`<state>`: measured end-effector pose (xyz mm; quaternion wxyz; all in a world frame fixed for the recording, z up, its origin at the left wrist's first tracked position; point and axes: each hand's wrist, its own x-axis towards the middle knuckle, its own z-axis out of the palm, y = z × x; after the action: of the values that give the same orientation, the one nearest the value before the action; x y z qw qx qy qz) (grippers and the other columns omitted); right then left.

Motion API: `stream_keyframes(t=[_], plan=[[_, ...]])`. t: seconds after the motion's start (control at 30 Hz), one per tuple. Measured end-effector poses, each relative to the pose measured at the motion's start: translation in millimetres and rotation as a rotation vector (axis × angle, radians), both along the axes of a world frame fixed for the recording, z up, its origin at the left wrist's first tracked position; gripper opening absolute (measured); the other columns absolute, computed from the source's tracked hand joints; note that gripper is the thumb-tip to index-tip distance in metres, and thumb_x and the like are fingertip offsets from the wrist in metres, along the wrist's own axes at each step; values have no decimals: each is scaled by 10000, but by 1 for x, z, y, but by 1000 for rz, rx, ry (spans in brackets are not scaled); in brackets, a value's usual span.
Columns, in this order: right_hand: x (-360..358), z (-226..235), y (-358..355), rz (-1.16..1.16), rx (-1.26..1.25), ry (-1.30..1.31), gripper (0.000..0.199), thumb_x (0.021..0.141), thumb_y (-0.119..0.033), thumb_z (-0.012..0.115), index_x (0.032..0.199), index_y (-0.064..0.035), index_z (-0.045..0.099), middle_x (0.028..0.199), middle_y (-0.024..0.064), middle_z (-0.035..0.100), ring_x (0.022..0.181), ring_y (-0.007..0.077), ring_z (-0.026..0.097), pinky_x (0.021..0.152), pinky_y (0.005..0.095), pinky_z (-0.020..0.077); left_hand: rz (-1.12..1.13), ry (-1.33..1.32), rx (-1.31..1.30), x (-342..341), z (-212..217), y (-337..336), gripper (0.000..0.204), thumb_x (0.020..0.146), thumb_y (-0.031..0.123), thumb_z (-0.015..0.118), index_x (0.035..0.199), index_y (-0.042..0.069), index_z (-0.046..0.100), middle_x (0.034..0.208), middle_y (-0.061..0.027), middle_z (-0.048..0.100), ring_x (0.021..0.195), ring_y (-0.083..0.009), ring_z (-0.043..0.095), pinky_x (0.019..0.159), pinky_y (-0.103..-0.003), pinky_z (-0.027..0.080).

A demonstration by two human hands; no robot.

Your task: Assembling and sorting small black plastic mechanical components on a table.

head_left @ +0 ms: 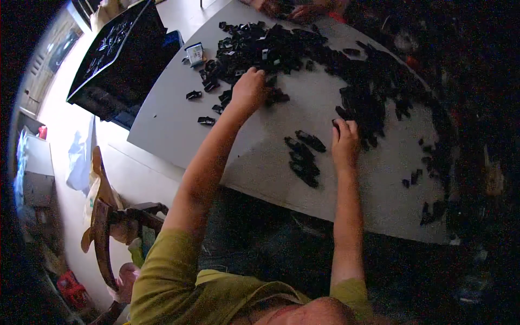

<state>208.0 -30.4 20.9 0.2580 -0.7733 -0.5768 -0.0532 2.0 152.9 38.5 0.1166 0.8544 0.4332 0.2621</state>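
Small black plastic parts lie in a dense heap at the far side of the pale table. My left hand is at the heap's near edge with its fingers curled down; what they hold, if anything, is hidden. My right hand is closed in a pinch, with a small black part at its fingertips. It is beside a second heap of longer black parts. Between my hands, nearer to me, is a small group of black parts laid side by side.
A small white-and-dark packet lies left of the far heap. A large black crate holding black parts stands at the left. Another person's hands are at the table's far edge. A wooden chair stands at the lower left.
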Motion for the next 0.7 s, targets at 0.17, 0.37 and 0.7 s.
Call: stream_keyframes(t=[0.17,0.37,0.7], plan=[[16,-4,-5,3,284,341,291,787,-72,586,1074,-42,549,1016,133,528,929,252,535,793,337,431,-2,-25,-8,17,32,-16,224,733,165,601,912,39,550,979,-171,542,960,-346,520,771,-413,455],[8,4,-10,6,172,443,271,738,-65,644,1001,-28,590,946,109,606,890,222,574,793,321,436,17,12,135,23,10,-18,98,749,109,566,809,32,557,902,-125,570,896,-330,554,695,-410,481],[8,4,-11,7,150,82,277,694,-139,692,913,2,597,899,120,575,845,286,556,760,339,440,5,-163,-82,31,19,-20,225,773,229,608,890,41,571,766,-127,619,742,-262,613,661,-333,488]])
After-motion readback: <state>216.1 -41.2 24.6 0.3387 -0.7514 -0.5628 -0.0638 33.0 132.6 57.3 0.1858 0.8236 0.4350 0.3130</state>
